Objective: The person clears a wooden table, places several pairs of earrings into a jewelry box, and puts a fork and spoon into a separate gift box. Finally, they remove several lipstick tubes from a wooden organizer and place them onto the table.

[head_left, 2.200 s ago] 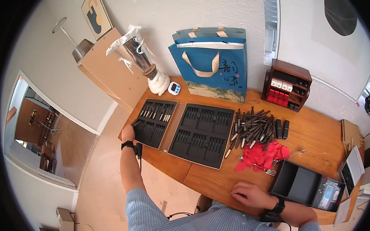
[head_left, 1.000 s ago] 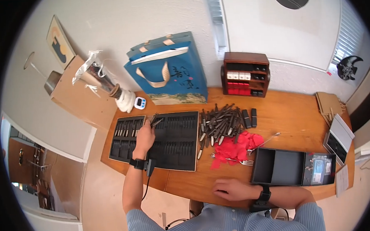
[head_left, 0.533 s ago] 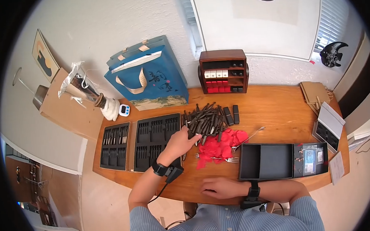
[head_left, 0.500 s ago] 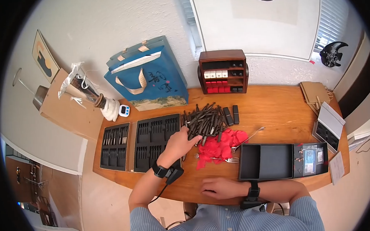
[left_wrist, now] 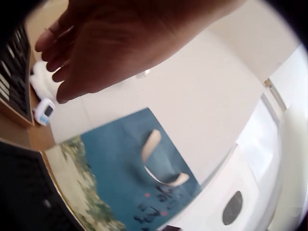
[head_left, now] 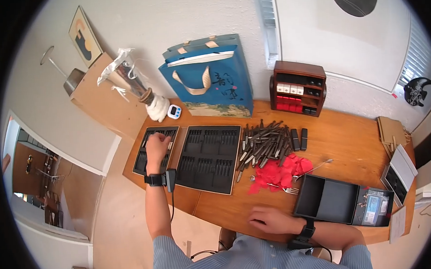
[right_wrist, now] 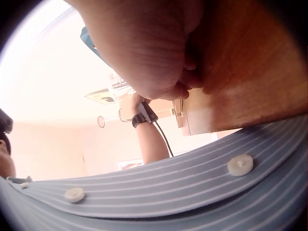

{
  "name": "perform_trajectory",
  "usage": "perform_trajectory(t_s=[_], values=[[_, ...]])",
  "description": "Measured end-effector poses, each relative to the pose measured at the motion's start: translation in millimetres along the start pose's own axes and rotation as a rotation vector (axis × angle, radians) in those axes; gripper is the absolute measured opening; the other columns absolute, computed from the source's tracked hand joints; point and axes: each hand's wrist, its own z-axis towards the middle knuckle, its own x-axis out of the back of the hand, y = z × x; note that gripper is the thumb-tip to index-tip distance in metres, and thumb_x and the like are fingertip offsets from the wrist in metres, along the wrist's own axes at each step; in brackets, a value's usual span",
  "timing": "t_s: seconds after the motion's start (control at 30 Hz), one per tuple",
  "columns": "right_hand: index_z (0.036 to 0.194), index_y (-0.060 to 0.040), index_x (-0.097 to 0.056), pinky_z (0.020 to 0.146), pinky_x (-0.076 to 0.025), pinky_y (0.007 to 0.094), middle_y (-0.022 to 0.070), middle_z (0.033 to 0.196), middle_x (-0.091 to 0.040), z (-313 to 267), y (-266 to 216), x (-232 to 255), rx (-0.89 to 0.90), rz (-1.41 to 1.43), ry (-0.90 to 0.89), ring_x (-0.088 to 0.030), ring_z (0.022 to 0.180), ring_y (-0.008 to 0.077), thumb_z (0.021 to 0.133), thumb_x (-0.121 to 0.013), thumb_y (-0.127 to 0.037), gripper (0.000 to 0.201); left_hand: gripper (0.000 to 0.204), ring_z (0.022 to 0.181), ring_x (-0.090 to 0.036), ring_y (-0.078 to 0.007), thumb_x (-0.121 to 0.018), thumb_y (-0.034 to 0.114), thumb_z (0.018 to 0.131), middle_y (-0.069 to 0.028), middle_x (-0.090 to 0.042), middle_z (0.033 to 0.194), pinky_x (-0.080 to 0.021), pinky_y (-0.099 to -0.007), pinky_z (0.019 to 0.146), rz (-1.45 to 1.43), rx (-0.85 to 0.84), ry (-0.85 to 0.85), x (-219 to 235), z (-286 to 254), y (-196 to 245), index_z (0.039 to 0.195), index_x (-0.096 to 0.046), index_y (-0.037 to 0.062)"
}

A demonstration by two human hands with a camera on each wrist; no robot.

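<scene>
Right of the large tray lie sticks; leftward, our left hand is at the small tray, its grip hidden from us; our right hand lies relaxed; we're likely slotting; next calls for alignment.

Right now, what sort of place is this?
Probably a room in a home, perhaps a small studio, judging by the wooden table, the framed picture and the black fish ornament.
</scene>
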Motion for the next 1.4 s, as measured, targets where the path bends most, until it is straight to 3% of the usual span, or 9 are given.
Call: perform_trajectory(t_s=[0.2, 0.27, 0.3, 0.4, 0.47, 0.57, 0.77, 1.07, 1.4], values=[[0.102, -0.0016, -0.065, 0.079, -0.053, 0.0390, 0.0123, 0.101, -0.062, 0.1, -3.5, 2.0, -0.011, 0.011, 0.026, -0.064, 0.093, 0.0335, 0.096, -0.061, -0.013, 0.014, 0.043, 0.103, -0.065, -0.0376, -0.083, 0.030, 0.077, -0.0220, -0.069, 0.110, -0.052, -0.0453, 0.091, 0.313, -0.083, 0.105, -23.7, 17.7, -67.9, 0.104, -0.071, -0.0015], [0.102, -0.0025, -0.065, 0.078, -0.053, 0.0387, 0.0114, 0.100, -0.063, 0.3, -5.7, 3.1, -0.028, -0.014, 0.025, -0.064, 0.092, 0.0329, 0.096, -0.061, -0.013, 0.013, 0.046, 0.107, -0.065, -0.0374, -0.083, 0.031, 0.078, -0.0238, -0.068, 0.112, -0.052, -0.0442, 0.093, 0.222, -0.171, 0.045, -21.5, 13.1, -57.3, 0.106, -0.071, -0.0025], [0.102, -0.0025, -0.065, 0.078, -0.053, 0.0387, 0.0114, 0.100, -0.063, 0.5, -4.8, 2.4, -0.025, -0.017, 0.023, -0.064, 0.092, 0.0329, 0.096, -0.061, -0.013, 0.013, 0.047, 0.109, -0.065, -0.0371, -0.083, 0.032, 0.079, -0.0250, -0.069, 0.110, -0.052, -0.0433, 0.093, 0.241, -0.040, -0.203, -17.0, 18.9, -51.3, 0.107, -0.070, -0.0036], [0.101, -0.0033, -0.066, 0.078, -0.053, 0.0388, 0.0110, 0.100, -0.063, -0.6, -1.3, 1.2, 0.000, -0.043, 0.031, -0.065, 0.090, 0.0327, 0.096, -0.061, -0.013, 0.012, 0.054, 0.111, -0.066, -0.0363, -0.084, 0.035, 0.077, -0.0237, -0.070, 0.113, -0.051, -0.0416, 0.096, 0.185, 0.122, -0.227, -36.6, 25.2, -55.6, 0.113, -0.070, -0.0031], [0.101, -0.0033, -0.066, 0.078, -0.054, 0.0387, 0.0110, 0.099, -0.063, -0.4, -1.1, 0.7, -0.004, -0.026, 0.043, -0.065, 0.090, 0.0326, 0.096, -0.062, -0.014, 0.013, 0.053, 0.108, -0.067, -0.0372, -0.082, 0.035, 0.078, -0.0239, -0.071, 0.111, -0.052, -0.0419, 0.094, 0.188, 0.095, -0.178, -38.0, 26.3, -56.0, 0.114, -0.070, -0.0030], [0.101, -0.0033, -0.066, 0.078, -0.054, 0.0387, 0.0110, 0.099, -0.063, -1.1, -0.6, 0.4, -0.023, -0.029, 0.032, -0.065, 0.090, 0.0324, 0.096, -0.062, -0.014, 0.013, 0.053, 0.108, -0.067, -0.0369, -0.083, 0.032, 0.077, -0.0238, -0.071, 0.112, -0.052, -0.0416, 0.094, 0.232, 0.096, -0.281, -35.0, 33.2, -59.8, 0.115, -0.070, -0.0031], [0.102, -0.0037, -0.066, 0.078, -0.054, 0.0383, 0.0110, 0.100, -0.064, 0.6, -5.9, 3.0, -0.047, -0.016, 0.015, -0.066, 0.090, 0.0324, 0.096, -0.062, -0.014, 0.013, 0.041, 0.106, -0.067, -0.0382, -0.085, 0.025, 0.074, -0.0245, -0.070, 0.108, -0.053, -0.0425, 0.090, 0.313, 0.051, -0.323, -28.4, 39.0, -48.4, 0.101, -0.072, -0.0031], [0.103, -0.0040, -0.067, 0.078, -0.054, 0.0378, 0.0103, 0.101, -0.064, 0.0, -5.5, 1.7, -0.056, -0.008, 0.025, -0.066, 0.090, 0.0318, 0.097, -0.062, -0.015, 0.014, 0.011, 0.092, -0.072, -0.0353, -0.070, 0.009, 0.081, -0.0192, -0.074, 0.094, -0.058, -0.0433, 0.083, 0.545, -0.044, -0.117, -51.9, 31.5, -44.3, 0.089, -0.075, 0.0027], [0.102, -0.0031, -0.067, 0.077, -0.054, 0.0377, 0.0110, 0.100, -0.063, -1.2, -3.7, 2.2, -0.043, -0.017, 0.036, -0.066, 0.090, 0.0319, 0.097, -0.062, -0.016, 0.015, 0.017, 0.087, -0.075, -0.0312, -0.061, 0.008, 0.090, -0.0169, -0.075, 0.095, -0.061, -0.0400, 0.074, 0.673, -0.056, -0.021, -71.3, 36.4, -36.7, 0.088, -0.078, 0.0050]])
